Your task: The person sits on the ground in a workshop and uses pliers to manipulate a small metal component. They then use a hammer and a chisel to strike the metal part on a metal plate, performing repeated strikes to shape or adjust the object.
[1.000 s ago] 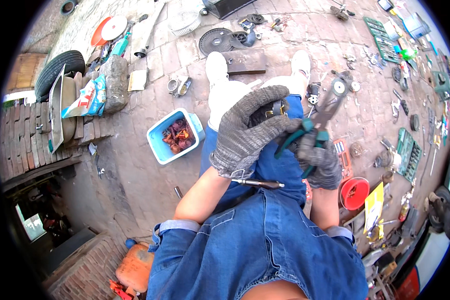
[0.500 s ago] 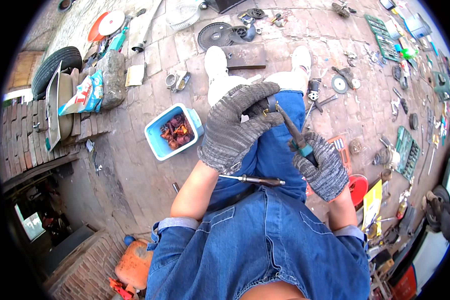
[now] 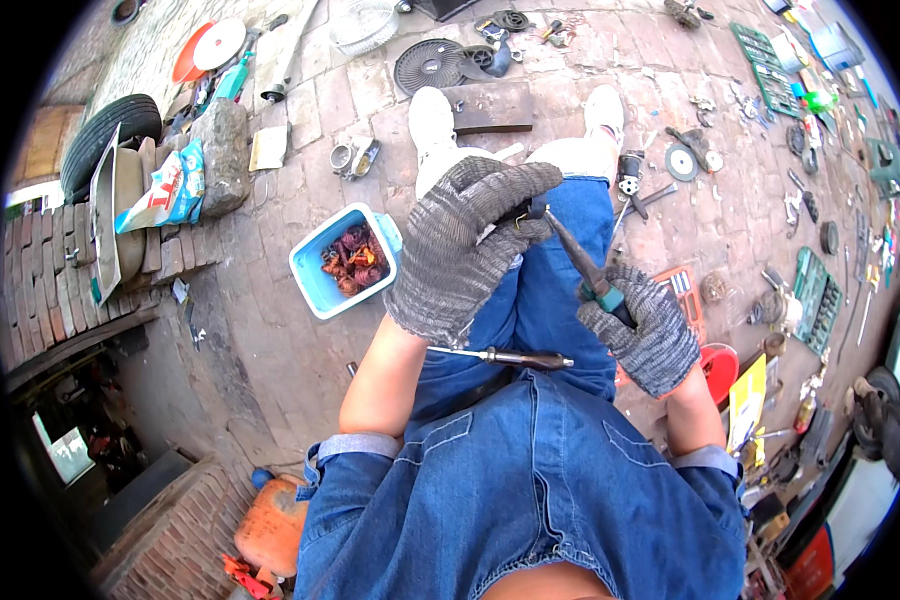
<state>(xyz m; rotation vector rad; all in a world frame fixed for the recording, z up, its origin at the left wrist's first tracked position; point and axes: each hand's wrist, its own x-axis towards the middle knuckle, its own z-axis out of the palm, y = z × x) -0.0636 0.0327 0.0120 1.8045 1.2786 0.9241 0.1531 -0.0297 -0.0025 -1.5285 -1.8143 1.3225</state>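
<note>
My left hand (image 3: 450, 245), in a grey knitted glove, is closed round a small dark part (image 3: 523, 215) in front of my knees; much of the part is hidden by the fingers. My right hand (image 3: 642, 335), gloved likewise, grips long-nosed pliers (image 3: 585, 260) with teal handles, angled up and leftward so that their tips are at the part in my left hand; whether they touch it is too small to tell. A screwdriver (image 3: 515, 357) with a dark handle lies across my lap, below both hands.
Left are a blue tub (image 3: 314, 272) of copper-coloured scrap, a tyre (image 3: 100, 135) and bricks (image 3: 45, 275). A dark plate (image 3: 490, 108) lies between my feet. Right are socket cases (image 3: 818, 300), a red bucket (image 3: 715, 365) and scattered tools and parts (image 3: 810, 205).
The pliers have turned from upright, with handles spread apart, to a leftward slant with tips at the part. My right hand has turned with them; my left hand has shifted slightly leftward.
</note>
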